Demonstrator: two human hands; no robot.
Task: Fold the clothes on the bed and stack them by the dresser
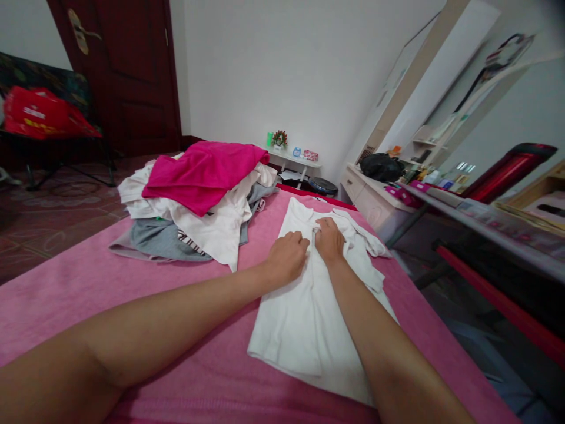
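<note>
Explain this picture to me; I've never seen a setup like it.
There is no machine here: you see a person's bare left hand and right hand. The one picture comes from a camera worn on the head, looking forward and down. On the pink cover lie a white shirt and, to its left, a heap of clothes topped by a bright pink garment. Both hands touch the shirt's upper part; how firmly they grip it, I cannot tell.

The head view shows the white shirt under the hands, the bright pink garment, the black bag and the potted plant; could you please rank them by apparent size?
Largest to smallest:
1. White shirt
2. Bright pink garment
3. Black bag
4. Potted plant
</note>
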